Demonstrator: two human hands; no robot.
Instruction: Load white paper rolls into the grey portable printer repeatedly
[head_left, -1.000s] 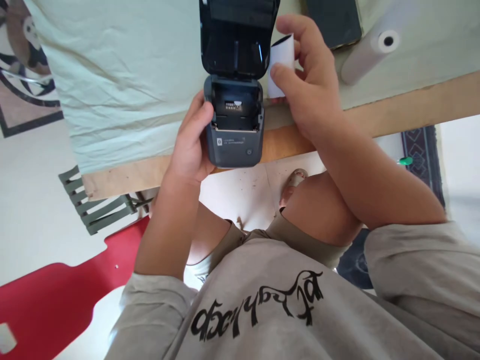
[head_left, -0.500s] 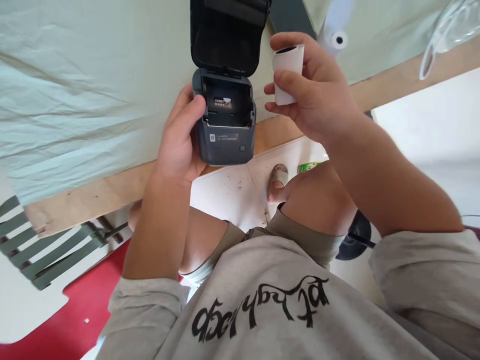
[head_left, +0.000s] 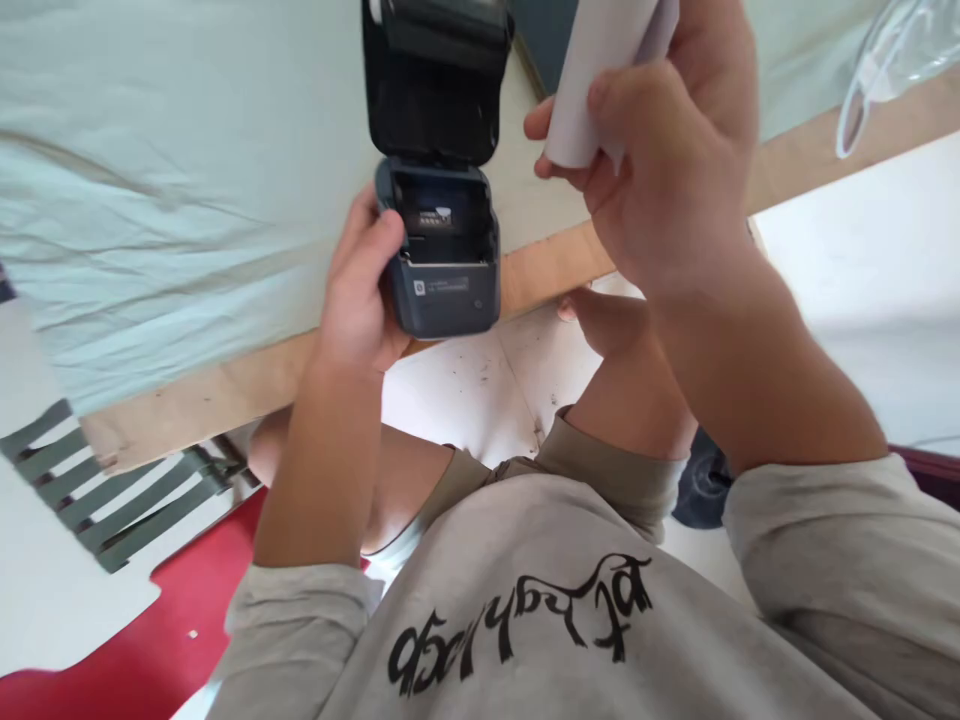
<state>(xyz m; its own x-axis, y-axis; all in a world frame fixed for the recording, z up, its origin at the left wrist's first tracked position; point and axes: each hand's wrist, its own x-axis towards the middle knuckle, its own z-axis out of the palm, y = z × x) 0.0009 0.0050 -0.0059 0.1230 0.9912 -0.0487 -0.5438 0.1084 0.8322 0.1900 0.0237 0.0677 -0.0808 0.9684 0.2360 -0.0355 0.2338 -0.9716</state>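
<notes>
A small dark grey printer (head_left: 448,270) rests at the near edge of the table, its lid (head_left: 435,80) flipped up and its paper bay bare. My left hand (head_left: 364,290) grips the printer's left side, thumb on the bay's rim. My right hand (head_left: 667,160) is raised above and to the right of the printer, fingers closed around a white paper roll (head_left: 592,90) that tilts up toward the top edge.
A pale green cloth (head_left: 165,180) covers the table, with a bare wooden edge (head_left: 225,385) along its front. A clear plastic object (head_left: 889,70) lies at the upper right. Below are my knees, a slatted green chair (head_left: 90,490) and a red seat (head_left: 142,650).
My right hand has lifted the paper roll higher and closer to the camera. The view has shifted, so the second roll on the table is out of sight. My left hand keeps its grip.
</notes>
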